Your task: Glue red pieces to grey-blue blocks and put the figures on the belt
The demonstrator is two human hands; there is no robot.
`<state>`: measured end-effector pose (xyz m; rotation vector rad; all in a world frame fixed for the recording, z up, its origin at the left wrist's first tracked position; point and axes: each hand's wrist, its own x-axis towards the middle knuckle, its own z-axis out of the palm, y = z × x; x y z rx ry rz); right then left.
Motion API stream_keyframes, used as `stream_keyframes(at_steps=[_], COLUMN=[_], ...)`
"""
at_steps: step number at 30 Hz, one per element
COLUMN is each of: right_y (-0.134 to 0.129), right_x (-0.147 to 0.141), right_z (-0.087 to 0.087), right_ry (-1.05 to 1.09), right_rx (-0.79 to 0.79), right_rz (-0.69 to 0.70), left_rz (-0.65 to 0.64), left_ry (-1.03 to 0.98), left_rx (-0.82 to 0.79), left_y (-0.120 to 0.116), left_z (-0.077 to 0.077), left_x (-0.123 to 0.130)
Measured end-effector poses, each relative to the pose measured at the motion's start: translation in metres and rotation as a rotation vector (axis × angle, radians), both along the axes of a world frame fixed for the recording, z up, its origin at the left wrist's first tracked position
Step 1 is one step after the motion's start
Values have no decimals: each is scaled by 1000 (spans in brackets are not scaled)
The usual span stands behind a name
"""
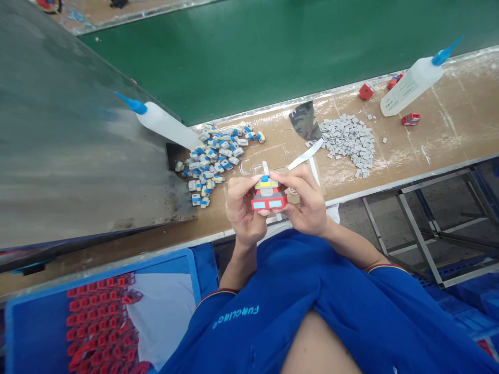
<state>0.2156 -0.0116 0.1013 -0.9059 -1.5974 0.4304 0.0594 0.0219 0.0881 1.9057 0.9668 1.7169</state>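
Between my two hands is a small red and grey toy vehicle part point(268, 201) with light blue windows and a grey, yellow and blue piece point(265, 182) on its upper side. My left hand point(245, 210) pinches it from the left, thumb and fingers closed around the edge. On the other side my right hand point(306, 202) grips it, a fingertip touching the yellow and blue piece. Just beyond my left hand lies a heap of grey, yellow and blue pieces point(212, 158). A pile of small grey tiles point(349, 140) is past my right hand.
White bottles with blue nozzles stand left point(167, 124) and right point(409, 88). Red parts point(411, 119) and a camouflage cloth point(306, 120) lie on the bench. A metal panel point(86, 135) rises left. Below it, a blue tray point(35, 322) holds red parts. Metal frame legs point(419, 234) are at right.
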Motion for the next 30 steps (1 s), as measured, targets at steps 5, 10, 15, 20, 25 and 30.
stream_keyframes(at_steps=[5, 10, 15, 20, 25, 30], right_y=[2, 5, 7, 7, 5, 3], right_x=[2, 2, 3, 3, 1, 0], right_z=[1, 5, 8, 8, 5, -1], right_ry=[13, 65, 65, 59, 58, 26], right_rx=[1, 58, 89, 91, 47, 3], right_rz=[-1, 23, 30, 24, 21, 3], left_rz=[18, -44, 11, -67, -92, -128], left_ry=[23, 36, 59, 33, 25, -4], left_rx=[2, 47, 39, 78, 105, 103], left_y=[0, 1, 0, 1, 3, 5], left_z=[1, 6, 7, 12, 13, 10], left_x=[1, 2, 1, 2, 1, 1])
